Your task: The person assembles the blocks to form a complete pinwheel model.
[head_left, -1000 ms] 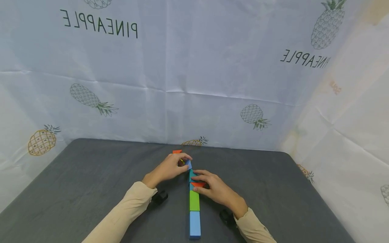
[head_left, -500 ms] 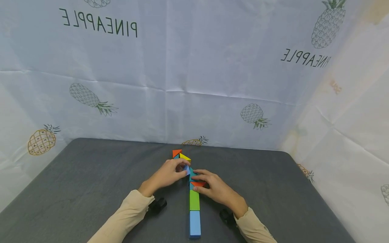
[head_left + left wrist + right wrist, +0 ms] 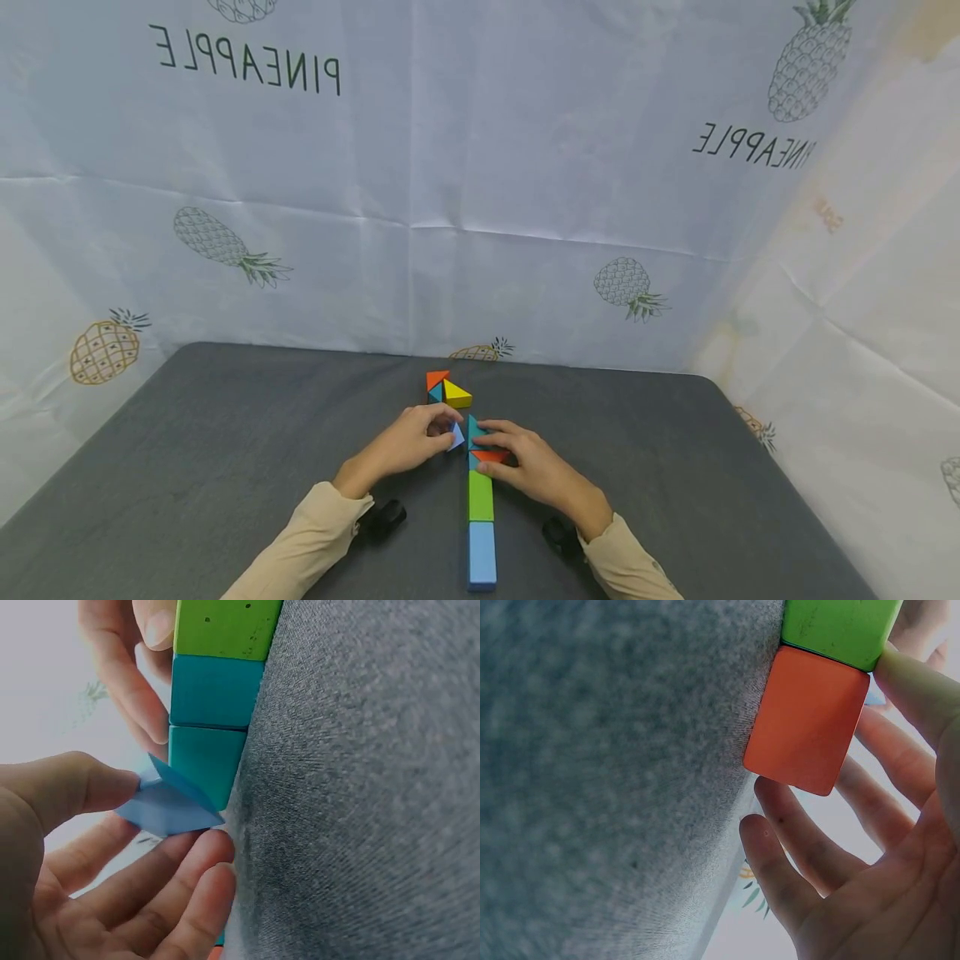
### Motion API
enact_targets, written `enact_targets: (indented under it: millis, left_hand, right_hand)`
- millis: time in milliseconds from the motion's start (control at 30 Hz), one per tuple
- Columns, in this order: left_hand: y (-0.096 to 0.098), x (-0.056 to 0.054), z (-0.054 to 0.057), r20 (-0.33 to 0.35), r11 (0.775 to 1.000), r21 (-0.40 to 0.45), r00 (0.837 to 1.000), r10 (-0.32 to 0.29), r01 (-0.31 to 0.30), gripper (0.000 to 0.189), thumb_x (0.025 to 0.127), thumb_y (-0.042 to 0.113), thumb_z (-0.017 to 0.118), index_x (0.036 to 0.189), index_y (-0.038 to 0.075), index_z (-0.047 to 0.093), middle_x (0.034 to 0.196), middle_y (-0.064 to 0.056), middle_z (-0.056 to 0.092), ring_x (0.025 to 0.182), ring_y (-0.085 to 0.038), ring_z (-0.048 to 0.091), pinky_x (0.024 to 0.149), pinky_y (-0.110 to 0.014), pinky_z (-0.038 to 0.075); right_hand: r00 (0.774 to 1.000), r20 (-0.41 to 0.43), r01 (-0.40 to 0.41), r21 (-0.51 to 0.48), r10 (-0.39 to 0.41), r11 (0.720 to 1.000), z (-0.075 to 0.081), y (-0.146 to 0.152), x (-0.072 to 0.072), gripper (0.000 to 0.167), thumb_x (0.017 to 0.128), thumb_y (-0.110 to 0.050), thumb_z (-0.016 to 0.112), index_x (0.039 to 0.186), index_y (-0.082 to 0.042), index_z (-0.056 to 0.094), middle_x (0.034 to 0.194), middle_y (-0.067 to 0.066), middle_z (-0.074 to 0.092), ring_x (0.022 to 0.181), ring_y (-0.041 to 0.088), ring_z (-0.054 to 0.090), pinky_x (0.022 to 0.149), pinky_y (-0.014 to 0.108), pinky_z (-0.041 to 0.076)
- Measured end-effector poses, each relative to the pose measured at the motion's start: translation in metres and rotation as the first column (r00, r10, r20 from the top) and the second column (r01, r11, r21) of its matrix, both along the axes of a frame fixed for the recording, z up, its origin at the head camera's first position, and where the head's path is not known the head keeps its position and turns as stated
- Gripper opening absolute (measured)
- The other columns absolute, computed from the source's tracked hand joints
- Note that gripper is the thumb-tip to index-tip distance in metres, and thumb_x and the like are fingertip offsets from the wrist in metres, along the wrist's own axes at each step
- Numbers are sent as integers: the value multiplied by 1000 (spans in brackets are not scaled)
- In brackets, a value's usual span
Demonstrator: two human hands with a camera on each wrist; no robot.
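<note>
My left hand (image 3: 401, 442) pinches a light blue triangular block (image 3: 169, 806) between thumb and fingers, just left of a row of blocks. The row runs away from me: a blue rectangular block (image 3: 482, 554) nearest, a green block (image 3: 481, 497), then teal triangular blocks (image 3: 206, 761) with an orange-red triangular block (image 3: 806, 720) fitted on their right. My right hand (image 3: 536, 471) rests at the row's right side, fingers loosely bent. Its thumb touches near where green meets orange-red; its fingertips reach the teal pieces. The right fingers partly hide these triangles.
Beyond my left hand lie a yellow triangular block (image 3: 457, 395), an orange triangular block (image 3: 436, 379) and a small teal triangular block (image 3: 436, 392). The dark grey table (image 3: 262, 417) backs onto a pineapple-print cloth (image 3: 450, 167).
My left hand has drawn the light blue triangular block back toward me and slightly left, uncovering the yellow and teal pieces behind. My right hand has stayed in place.
</note>
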State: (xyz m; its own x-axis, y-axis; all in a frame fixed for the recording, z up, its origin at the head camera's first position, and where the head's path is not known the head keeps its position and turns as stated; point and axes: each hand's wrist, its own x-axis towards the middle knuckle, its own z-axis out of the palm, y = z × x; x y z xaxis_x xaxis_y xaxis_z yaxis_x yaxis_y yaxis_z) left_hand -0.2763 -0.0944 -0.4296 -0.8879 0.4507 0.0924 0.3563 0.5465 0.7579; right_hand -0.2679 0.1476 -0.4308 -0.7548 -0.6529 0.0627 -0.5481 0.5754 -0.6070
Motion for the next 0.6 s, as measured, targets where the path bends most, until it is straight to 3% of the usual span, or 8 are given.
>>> enact_targets:
  millis: [167, 600]
  left_hand:
    - [-2, 3, -3, 11, 1000, -2, 1000, -18, 18, 26, 97, 16, 59, 120, 3, 65, 109, -8, 69, 95, -19, 64, 84, -39, 55]
    - [-6, 3, -2, 39, 1000, -3, 999, -13, 13, 24, 98, 23, 61, 113, 4, 63, 105, -7, 70, 93, -17, 64, 79, -34, 52]
  right_hand:
    - [1000, 0, -1, -1, 1, 1000, -1, 0, 0, 44, 99, -36, 61, 135, -11, 62, 152, 9, 46, 132, 28, 54, 100, 41, 51]
    - [1000, 2, 2, 5, -2, 1000, -1, 0, 0, 44, 98, -37, 61, 135, -12, 62, 152, 8, 46, 133, 28, 53, 101, 42, 50]
